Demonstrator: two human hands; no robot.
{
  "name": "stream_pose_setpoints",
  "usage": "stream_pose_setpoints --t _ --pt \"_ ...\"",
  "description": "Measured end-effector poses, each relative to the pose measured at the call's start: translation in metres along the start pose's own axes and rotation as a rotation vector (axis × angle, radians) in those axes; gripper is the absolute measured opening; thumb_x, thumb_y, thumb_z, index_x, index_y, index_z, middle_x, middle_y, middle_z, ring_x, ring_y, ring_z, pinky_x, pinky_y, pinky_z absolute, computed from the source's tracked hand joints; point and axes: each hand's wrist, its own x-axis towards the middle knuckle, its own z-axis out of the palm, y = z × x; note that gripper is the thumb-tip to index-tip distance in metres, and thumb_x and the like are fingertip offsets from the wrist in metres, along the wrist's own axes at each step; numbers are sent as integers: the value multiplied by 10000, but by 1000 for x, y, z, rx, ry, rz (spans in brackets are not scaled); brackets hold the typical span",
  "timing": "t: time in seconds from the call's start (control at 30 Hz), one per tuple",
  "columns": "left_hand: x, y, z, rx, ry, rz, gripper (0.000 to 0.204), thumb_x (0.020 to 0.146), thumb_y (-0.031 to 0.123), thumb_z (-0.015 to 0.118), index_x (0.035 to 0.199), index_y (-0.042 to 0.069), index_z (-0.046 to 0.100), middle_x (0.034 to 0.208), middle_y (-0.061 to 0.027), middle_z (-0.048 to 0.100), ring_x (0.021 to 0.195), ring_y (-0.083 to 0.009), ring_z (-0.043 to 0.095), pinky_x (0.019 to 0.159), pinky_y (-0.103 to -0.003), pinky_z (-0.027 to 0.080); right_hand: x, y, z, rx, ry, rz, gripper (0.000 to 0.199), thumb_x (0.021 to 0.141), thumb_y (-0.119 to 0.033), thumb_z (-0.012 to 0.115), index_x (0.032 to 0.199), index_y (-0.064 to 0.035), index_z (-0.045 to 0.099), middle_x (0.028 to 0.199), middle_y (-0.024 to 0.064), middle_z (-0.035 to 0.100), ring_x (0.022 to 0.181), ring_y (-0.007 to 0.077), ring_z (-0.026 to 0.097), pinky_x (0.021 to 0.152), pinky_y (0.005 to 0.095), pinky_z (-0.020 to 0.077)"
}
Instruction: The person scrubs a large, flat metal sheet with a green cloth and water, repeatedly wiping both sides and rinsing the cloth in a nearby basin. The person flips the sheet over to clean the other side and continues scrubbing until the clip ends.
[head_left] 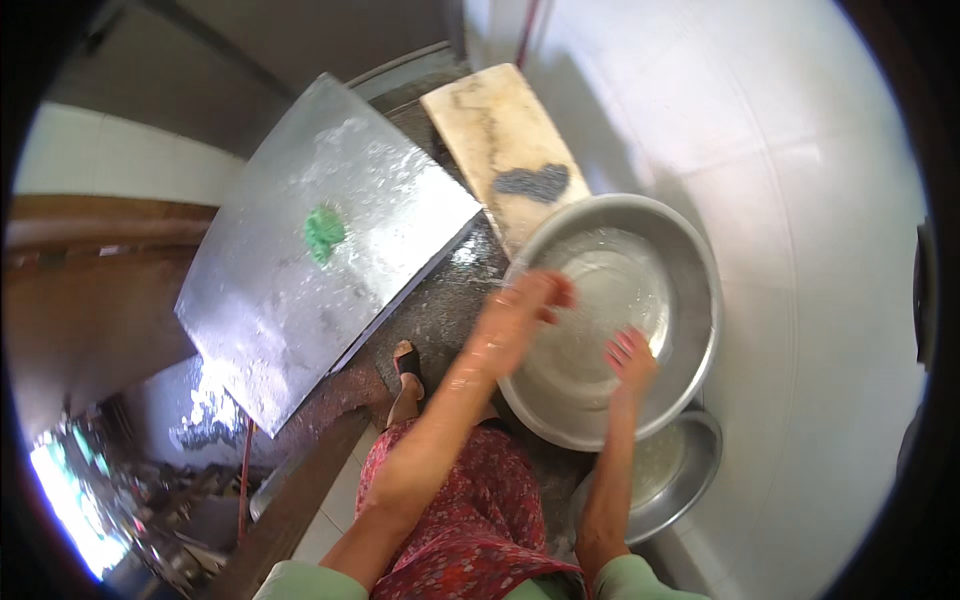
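Note:
A large metal basin (pixel 705 290) with some cloudy water in it stands at the right. My left hand (pixel 518 315), wet and smeared by motion, reaches over the basin's left rim. Its fingers bend toward the water, and whether they hold anything is hidden. Above the water near the right side is my right hand (pixel 630 362), its fingers stretched out and nothing seen in them. Neither hand plainly touches the basin.
A wet metal tabletop (pixel 270 340) with a green scrubbing pad (pixel 323 233) is at the left. A pale board (pixel 500 115) bearing a dark grey patch (pixel 532 183) leans beyond the basin. A smaller metal basin (pixel 708 465) sits close by, near the white wall (pixel 800 290).

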Motion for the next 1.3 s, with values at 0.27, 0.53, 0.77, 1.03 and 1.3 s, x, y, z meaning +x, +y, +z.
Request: stream_pose_setpoints --t 0.27,0.53,0.77,1.03,1.3 --pt "73 -182 0 -717 553 -373 326 881 352 569 883 36 648 881 -57 649 828 -174 595 776 -286 462 46 53 14 535 -3 155 325 893 -308 527 998 -19 633 938 77 632 871 204 593 793 341 501" --pt "13 12 -29 -809 66 133 278 909 276 518 908 12 603 876 -92 635 757 -192 574 735 -277 473 -31 -26 150 723 -1302 301 437 929 -286 437 1136 82 550 1132 231 601 1025 333 600 913 421 492" --pt "9 81 -243 -59 849 312 264 798 26 618 1055 -6 567 987 -124 614 857 -243 592 705 -343 476 -113 20 365 -70 -881 52 222 895 -185 585 954 18 656 835 121 678 668 172 663 562 262 535" --pt "21 64 -395 371 966 212 66 692 -6 524 726 17 576 695 -51 527 637 -178 481 634 -340 420 -116 165 475 -633 -666 -684 121 756 -117 610 817 -13 603 670 115 623 628 237 603 569 355 473" --pt "-26 151 -270 -784 142 267 100 744 116 524 837 79 525 935 -132 605 883 -283 561 913 -430 447 -135 0 319 590 -819 99 113 703 -62 506 812 -38 517 873 98 550 852 227 554 764 377 464"
